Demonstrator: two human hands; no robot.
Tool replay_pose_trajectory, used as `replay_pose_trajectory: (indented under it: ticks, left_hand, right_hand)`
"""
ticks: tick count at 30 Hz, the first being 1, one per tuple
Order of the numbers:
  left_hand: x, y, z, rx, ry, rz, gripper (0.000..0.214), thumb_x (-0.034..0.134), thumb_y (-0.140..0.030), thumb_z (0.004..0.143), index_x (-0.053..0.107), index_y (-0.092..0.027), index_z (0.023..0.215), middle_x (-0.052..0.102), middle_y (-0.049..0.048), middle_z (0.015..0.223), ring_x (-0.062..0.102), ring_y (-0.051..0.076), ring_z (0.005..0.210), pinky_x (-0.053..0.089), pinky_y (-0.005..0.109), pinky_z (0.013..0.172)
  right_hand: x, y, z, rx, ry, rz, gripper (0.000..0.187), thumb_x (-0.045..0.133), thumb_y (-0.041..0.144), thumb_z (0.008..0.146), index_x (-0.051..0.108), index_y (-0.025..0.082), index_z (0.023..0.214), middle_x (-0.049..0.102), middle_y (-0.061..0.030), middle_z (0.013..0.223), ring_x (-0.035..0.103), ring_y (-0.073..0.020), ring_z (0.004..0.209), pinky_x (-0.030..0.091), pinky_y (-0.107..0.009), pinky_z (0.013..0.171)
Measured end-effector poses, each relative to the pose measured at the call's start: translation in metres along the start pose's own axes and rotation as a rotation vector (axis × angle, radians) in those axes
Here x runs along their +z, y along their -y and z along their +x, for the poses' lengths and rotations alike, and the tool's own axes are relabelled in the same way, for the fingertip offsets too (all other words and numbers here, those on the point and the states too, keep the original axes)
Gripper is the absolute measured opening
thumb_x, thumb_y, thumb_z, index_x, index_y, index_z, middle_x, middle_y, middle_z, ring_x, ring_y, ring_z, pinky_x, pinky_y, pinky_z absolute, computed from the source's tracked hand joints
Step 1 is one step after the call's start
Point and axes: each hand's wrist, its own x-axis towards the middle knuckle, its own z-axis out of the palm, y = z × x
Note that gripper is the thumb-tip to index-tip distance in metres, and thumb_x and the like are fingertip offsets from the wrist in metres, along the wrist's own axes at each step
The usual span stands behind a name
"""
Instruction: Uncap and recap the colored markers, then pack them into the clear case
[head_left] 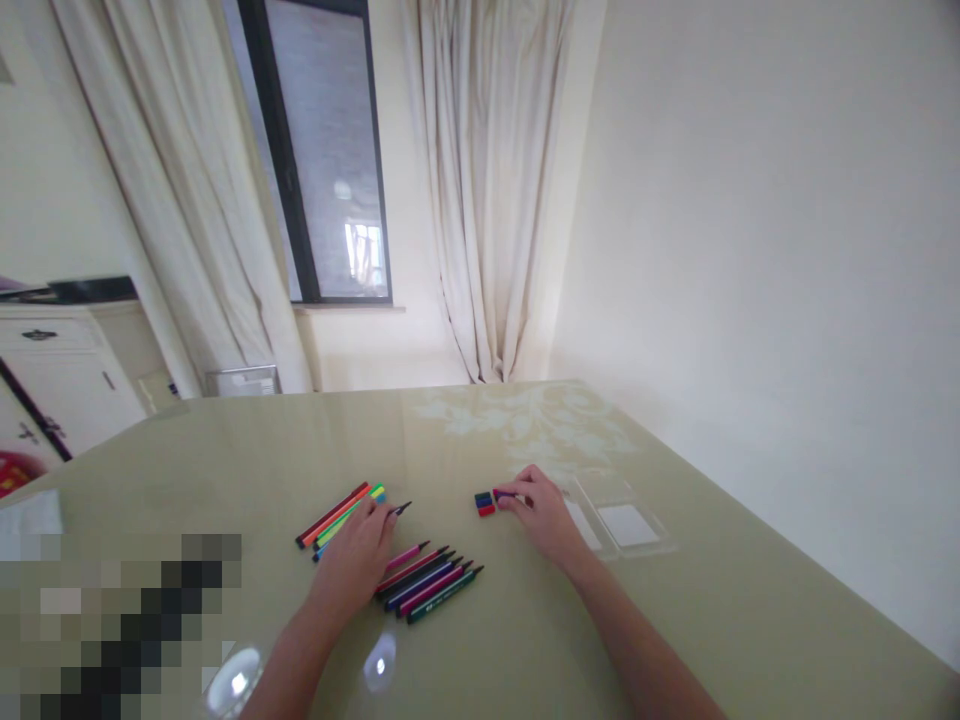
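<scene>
My left hand (pixel 358 556) rests on the table and holds a dark-tipped marker (pixel 400 509) that sticks out to the right of its fingers. Behind it lies a bundle of red, orange, green and blue markers (pixel 339 514). To its right lie several uncapped markers (pixel 429 585) in pink, black, purple and green, side by side. My right hand (pixel 541 515) has its fingertips pinched on a small pink cap (pixel 501 493) beside a little cluster of red, blue and dark caps (pixel 484 503).
A clear plastic case (pixel 619 523) with a white insert lies open just right of my right hand. The glossy olive table (pixel 225 470) runs to a white wall on the right. Curtains, a window and a white cabinet (pixel 60 375) stand behind.
</scene>
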Motion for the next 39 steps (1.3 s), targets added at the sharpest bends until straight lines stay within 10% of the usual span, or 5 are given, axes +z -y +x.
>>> replay_pose_trajectory:
  ticks: [11, 19, 39]
  left_hand:
    - [-0.005, 0.005, -0.001, -0.03, 0.154, -0.058, 0.02, 0.047, -0.031, 0.098, 0.064, -0.02, 0.099, 0.07, 0.0071, 0.1, 0.066, 0.024, 0.099, 0.047, 0.036, 0.089]
    - [-0.014, 0.02, 0.0, -0.291, -0.063, 0.21, 0.023, 0.046, -0.026, 0.101, 0.062, -0.019, 0.114, 0.067, 0.0108, 0.113, 0.064, 0.027, 0.106, 0.047, 0.035, 0.092]
    - [-0.019, 0.017, -0.004, -0.321, -0.027, 0.276, 0.017, 0.05, -0.028, 0.099, 0.063, -0.019, 0.107, 0.066, 0.0105, 0.106, 0.064, 0.028, 0.102, 0.048, 0.035, 0.084]
  right_hand:
    - [0.007, -0.006, -0.006, -0.008, 0.163, -0.171, 0.014, 0.064, 0.014, 0.087, 0.075, 0.022, 0.089, 0.071, -0.0032, 0.098, 0.064, -0.0204, 0.097, 0.045, -0.029, 0.087]
    - [0.024, 0.004, -0.007, -0.053, 0.178, -0.299, 0.011, 0.062, 0.016, 0.092, 0.071, 0.022, 0.093, 0.073, -0.0042, 0.103, 0.063, -0.0222, 0.103, 0.042, -0.031, 0.09]
    - [0.035, 0.001, 0.003, -0.129, 0.134, -0.4, 0.028, 0.06, 0.018, 0.097, 0.075, 0.029, 0.118, 0.074, -0.002, 0.125, 0.06, -0.0245, 0.117, 0.037, -0.04, 0.098]
